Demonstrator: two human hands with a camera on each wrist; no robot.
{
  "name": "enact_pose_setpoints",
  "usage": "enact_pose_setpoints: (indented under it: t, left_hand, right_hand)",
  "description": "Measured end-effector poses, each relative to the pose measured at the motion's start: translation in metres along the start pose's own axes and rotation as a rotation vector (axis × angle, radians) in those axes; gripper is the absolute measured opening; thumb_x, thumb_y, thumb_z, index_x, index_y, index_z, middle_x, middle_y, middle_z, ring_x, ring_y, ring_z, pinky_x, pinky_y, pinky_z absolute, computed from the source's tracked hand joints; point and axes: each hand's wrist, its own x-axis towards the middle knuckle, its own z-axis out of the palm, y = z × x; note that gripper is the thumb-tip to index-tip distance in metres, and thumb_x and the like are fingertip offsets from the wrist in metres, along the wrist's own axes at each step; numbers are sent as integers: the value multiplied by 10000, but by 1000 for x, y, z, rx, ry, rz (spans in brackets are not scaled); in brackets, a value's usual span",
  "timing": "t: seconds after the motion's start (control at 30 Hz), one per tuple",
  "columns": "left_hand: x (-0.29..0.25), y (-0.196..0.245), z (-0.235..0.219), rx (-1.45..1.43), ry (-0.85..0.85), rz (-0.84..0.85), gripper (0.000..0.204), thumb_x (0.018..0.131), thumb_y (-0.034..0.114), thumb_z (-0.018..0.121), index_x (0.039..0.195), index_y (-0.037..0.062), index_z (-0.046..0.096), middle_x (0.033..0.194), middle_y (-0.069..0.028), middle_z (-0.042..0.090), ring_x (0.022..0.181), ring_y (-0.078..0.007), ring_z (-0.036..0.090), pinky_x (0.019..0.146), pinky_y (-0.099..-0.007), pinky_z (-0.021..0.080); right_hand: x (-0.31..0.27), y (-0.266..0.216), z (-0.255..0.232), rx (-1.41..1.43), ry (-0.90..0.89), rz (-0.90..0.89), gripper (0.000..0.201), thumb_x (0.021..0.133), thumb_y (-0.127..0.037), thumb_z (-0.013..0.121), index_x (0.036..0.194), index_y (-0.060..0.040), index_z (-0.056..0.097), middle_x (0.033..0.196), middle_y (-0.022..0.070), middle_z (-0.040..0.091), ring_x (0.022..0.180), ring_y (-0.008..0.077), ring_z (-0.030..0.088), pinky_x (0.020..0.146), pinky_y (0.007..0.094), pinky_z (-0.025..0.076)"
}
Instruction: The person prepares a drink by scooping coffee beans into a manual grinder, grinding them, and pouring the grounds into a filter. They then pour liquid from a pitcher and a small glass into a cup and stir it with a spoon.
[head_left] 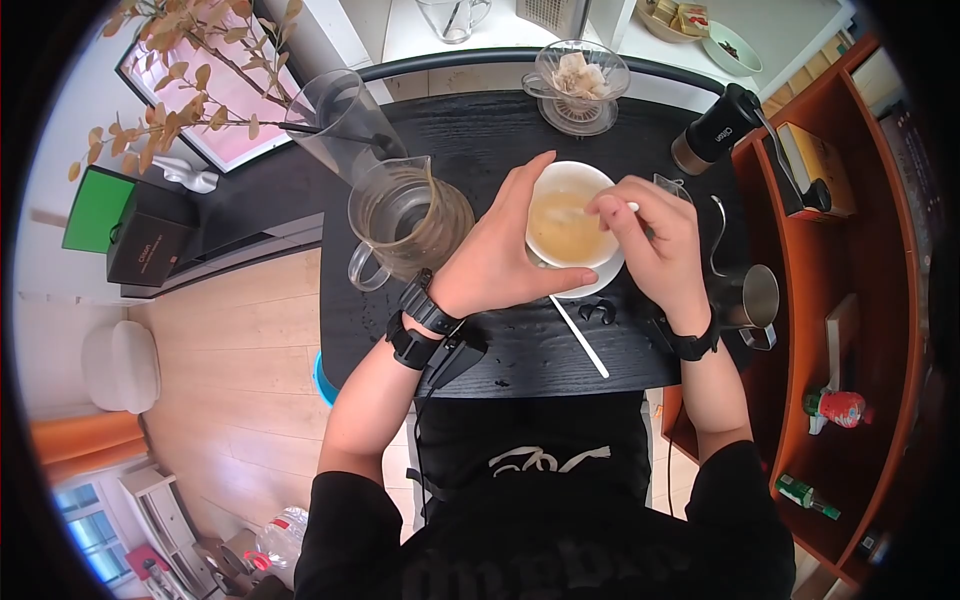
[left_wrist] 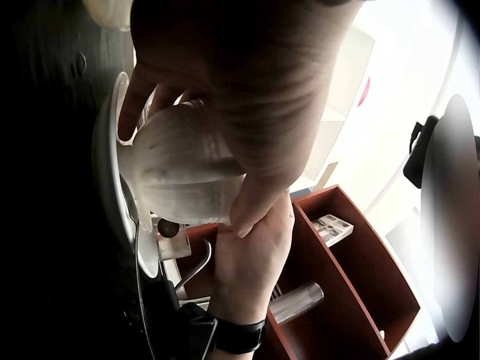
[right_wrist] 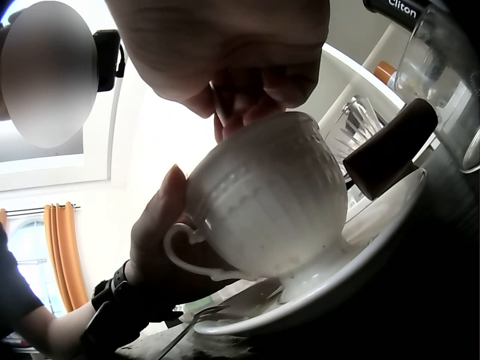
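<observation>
A white teacup of pale yellowish liquid stands on a white saucer. My left hand holds the cup from the left, thumb at its near side and fingers along the far side. The fluted cup shows its loop handle beside the left hand in the right wrist view. My right hand pinches a slim white-ended utensil over the cup; its lower part is largely hidden. Another utensil with a slim white handle leans off the saucer toward me.
A glass pitcher stands left of the cup, a tall glass vase behind it. Farther back is a glass dripper. On the right are a black grinder and metal pitcher. A dark brown cylinder overlaps the saucer.
</observation>
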Motion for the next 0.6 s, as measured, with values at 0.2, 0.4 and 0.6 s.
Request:
enact_pose_setpoints:
  t: [0.2,0.4,0.6]
  left_hand:
    - [0,0,-1,0,-1,1,1156,677,351,918,1519,-39,229,1412,-255,429,1312,-388,491,1087,-430,434]
    - [-1,-1,-1,17,5,14,1149,680,350,915,1518,-37,232,1412,-255,428,1310,-388,492,1088,-431,435]
    - [0,1,0,1,-3,-1,1147,682,351,913,1519,-36,230,1408,-255,430,1310,-389,493,1086,-432,437]
  right_hand:
    - [-2,-1,-5,-1,-22,61,200,982,-144,631,854,1,680,722,84,648,588,185,586,547,290,427]
    - [-1,6,-4,-25,43,36,208,982,-151,634,849,1,684,719,84,652,558,181,575,536,281,417]
    - [-2,5,0,9,52,27,216,986,-160,632,849,0,681,722,79,648,563,182,576,532,282,413]
